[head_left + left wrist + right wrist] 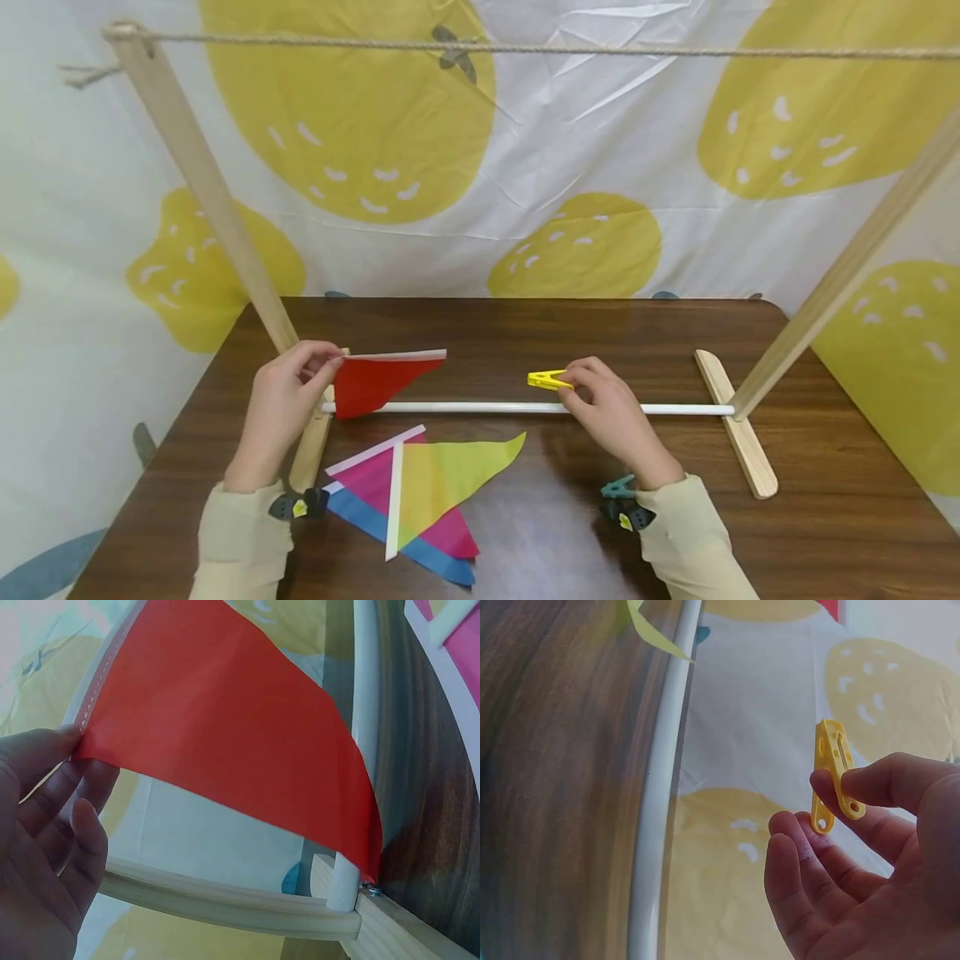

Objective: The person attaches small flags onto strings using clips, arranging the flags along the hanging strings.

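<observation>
At one corner of its white-hemmed edge, my left hand (281,404) pinches a red pennant flag (382,385). The flag hangs in front of the left end of the white rod, as the left wrist view also shows. My right hand (611,408) holds a yellow clothespin (830,769) between thumb and fingers, above the rod. In the right wrist view the thumb lies on one of the clothespin's legs. Below the rod, a yellow-green flag (450,475) overlaps a magenta flag (369,483) and a blue flag (367,518) on the table.
A rope (585,50) runs between a left wooden post (206,183) and a right wooden post (840,267). The white rod (480,407) joins their bases above the brown table (555,517). A teal clothespin (618,487) shows beside my right wrist. Behind hangs a lemon-print cloth (420,258).
</observation>
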Tool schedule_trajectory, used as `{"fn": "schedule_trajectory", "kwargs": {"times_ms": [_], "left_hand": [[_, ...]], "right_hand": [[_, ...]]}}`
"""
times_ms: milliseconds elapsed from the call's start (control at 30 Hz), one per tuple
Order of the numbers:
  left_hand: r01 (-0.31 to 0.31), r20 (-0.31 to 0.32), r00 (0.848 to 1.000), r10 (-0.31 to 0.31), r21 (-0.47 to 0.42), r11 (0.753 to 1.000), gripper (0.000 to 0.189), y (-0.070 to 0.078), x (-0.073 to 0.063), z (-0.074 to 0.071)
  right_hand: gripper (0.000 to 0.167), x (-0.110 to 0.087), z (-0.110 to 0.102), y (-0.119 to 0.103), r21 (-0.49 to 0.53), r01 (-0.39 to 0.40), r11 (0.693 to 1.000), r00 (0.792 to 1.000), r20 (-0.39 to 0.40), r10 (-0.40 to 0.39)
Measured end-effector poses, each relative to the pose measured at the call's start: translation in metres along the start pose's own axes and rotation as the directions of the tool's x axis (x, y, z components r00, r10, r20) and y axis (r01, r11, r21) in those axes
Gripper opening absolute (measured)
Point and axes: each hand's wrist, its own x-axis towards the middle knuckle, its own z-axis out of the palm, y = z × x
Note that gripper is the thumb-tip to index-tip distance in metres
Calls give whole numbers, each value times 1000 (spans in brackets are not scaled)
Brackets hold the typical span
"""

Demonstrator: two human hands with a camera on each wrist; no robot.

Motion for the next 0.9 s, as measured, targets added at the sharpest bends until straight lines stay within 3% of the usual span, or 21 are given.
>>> {"fn": "schedule_trajectory", "kwargs": {"times_ms": [500,900], "left_hand": [[-10,-41,999,9,-19,1000,17,4,-1,-2],[-45,-78,996,45,4,999,16,5,-1,-3]], "right_hand": [[11,4,-8,-12,-14,66,998,997,-36,-67],[14,16,-21,-24,-40,228,973,972,-41,-230]]}}
